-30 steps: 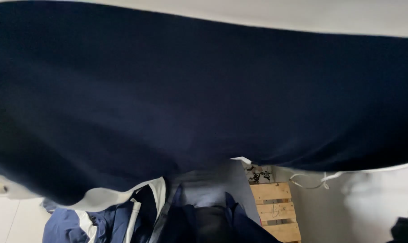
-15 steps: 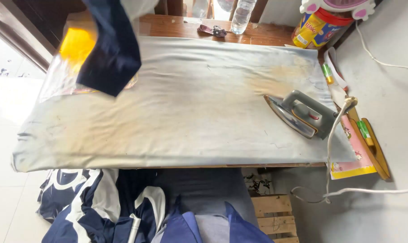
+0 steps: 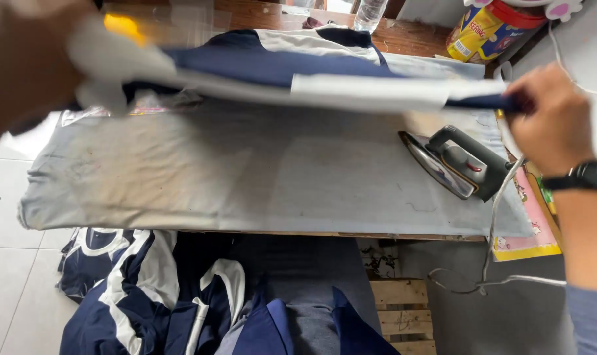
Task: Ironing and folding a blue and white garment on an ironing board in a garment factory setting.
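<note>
We worked over a long table under a stained pale grey cloth (image 3: 246, 177), white floor tiles to its left. Our right hand (image 3: 551, 118), fingers closed, pinched one end of the navy-and-white garment (image 3: 298, 72) stretched above the table; our left hand (image 3: 28, 59), blurred and cut off by the frame, gripped the other end. A grey iron (image 3: 456, 161) rested tilted nearby. More navy-and-white clothes (image 3: 153, 296) lay heaped below.
</note>
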